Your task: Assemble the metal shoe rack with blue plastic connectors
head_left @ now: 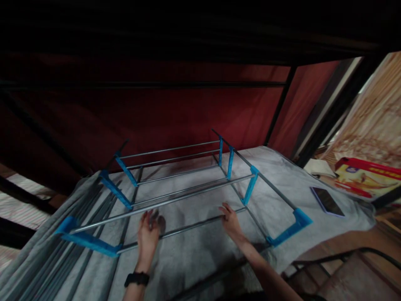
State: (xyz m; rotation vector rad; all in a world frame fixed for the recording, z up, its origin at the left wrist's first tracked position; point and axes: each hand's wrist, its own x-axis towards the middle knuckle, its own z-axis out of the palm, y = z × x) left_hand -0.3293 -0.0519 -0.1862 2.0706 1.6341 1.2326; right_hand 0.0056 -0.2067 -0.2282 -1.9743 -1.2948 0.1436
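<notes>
A rack frame of grey metal tubes joined by blue plastic brackets [115, 191] lies on a grey cloth. My left hand [148, 234], with a black band on its wrist, is at the front of the frame. Its slightly bent fingers are apart, just below the raised front tube [188, 195]. My right hand [231, 221] is over the lower front tube [191, 227], its fingers loosely curled and apart. Neither hand visibly grips a tube. Blue corner brackets stand at the front left [90, 243] and front right [291, 230].
Several loose grey tubes [62, 261] lie along the left side of the cloth [200, 259]. A phone [327, 201] rests at the right, near a red and yellow box [368, 177]. Dark metal posts [338, 113] and a red curtain [175, 113] stand around the surface.
</notes>
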